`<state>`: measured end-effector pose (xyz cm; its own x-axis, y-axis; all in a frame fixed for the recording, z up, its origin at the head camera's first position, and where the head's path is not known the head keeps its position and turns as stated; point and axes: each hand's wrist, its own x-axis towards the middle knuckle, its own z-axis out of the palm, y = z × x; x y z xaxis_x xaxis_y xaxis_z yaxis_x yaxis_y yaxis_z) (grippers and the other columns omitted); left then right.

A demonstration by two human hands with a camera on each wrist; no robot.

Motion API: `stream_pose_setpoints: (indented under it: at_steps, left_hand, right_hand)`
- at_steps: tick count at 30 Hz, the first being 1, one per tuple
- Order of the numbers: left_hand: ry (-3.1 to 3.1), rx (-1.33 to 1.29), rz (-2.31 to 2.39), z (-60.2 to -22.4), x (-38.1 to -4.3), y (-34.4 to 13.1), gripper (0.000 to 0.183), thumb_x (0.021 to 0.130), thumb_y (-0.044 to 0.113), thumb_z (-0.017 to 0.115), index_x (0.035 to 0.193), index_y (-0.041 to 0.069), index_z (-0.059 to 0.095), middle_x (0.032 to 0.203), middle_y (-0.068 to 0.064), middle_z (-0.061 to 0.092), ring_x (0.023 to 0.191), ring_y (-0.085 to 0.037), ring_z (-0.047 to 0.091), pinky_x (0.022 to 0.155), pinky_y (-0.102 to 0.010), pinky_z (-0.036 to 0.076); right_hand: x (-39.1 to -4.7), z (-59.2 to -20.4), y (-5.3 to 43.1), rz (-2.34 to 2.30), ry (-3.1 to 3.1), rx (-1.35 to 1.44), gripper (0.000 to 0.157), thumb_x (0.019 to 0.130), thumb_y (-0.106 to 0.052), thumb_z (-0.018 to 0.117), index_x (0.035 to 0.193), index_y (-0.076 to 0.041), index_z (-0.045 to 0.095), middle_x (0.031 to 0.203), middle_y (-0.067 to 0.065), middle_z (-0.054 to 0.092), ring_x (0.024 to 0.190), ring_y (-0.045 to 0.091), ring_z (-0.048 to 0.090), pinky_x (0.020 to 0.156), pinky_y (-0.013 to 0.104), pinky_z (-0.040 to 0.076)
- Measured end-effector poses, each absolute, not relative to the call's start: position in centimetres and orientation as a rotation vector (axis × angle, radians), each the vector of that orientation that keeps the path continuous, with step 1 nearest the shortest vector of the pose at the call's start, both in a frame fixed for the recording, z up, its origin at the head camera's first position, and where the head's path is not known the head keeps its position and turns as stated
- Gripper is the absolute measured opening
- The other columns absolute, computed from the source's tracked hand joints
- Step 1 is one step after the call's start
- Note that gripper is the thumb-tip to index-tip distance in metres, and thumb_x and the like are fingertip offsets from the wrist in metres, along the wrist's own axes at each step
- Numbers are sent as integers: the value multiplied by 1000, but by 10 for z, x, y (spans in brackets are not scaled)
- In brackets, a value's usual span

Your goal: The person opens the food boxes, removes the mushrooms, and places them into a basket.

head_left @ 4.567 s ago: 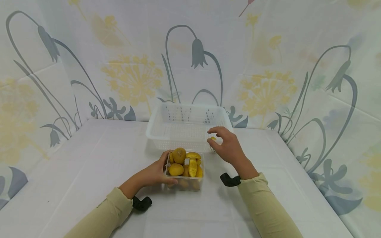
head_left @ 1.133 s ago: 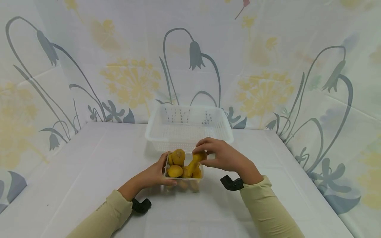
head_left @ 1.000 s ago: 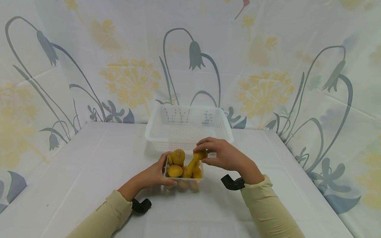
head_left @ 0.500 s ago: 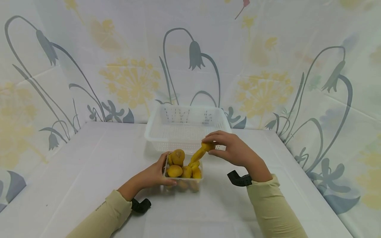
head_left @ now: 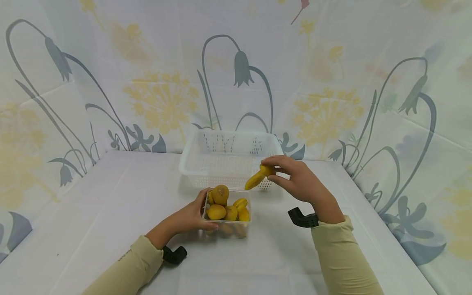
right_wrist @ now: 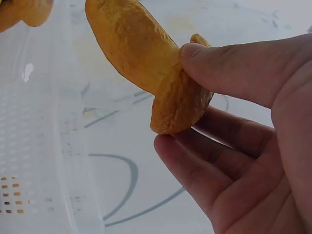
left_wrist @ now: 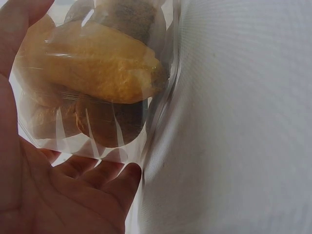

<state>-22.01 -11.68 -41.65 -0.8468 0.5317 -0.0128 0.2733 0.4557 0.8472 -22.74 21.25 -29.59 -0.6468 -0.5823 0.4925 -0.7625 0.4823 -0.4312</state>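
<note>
My right hand (head_left: 298, 178) pinches a yellow mushroom (head_left: 257, 178) by its cap, between thumb and fingertips. The stem points down and to the left, above the near rim of the white basket (head_left: 195, 174). In the right wrist view the mushroom (right_wrist: 134, 46) shows its thick stem and brownish cap. My left hand (head_left: 189, 215) grips the left side of a clear plastic container (head_left: 245, 232) holding several yellow-brown mushrooms (head_left: 220, 195). Through its clear wall, the left wrist view shows a large mushroom (left_wrist: 102, 63), with the thumb on one side and the fingers along another.
The perforated basket stands behind the container, against a flower-patterned backdrop (head_left: 236, 106). Part of its inside is hidden by the right hand. A white cloth covers the table (head_left: 121, 196). Black curved pieces (head_left: 303, 218) sit at both wrists.
The right hand has taken the mushroom by its cap, lifted it out of the container and carried it right and toward the basket. The left hand keeps its hold on the container.
</note>
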Motion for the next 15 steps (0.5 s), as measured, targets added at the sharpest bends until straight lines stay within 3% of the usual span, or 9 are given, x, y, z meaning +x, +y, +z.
stream_pose_setpoints:
  at_steps: [15]
  left_hand:
    - [2447, 681, 1323, -417, -220, -117, 107, 71, 44, 84, 149, 23, 13, 158, -10, 23, 146, -34, 24, 118, -54, 22]
  right_hand:
    - [-232, -295, 228, 836, -2466, 920, 38, 90, -9, 68, 127, -10, 59, 127, 6, 60, 112, 22, 61, 96, 32, 52]
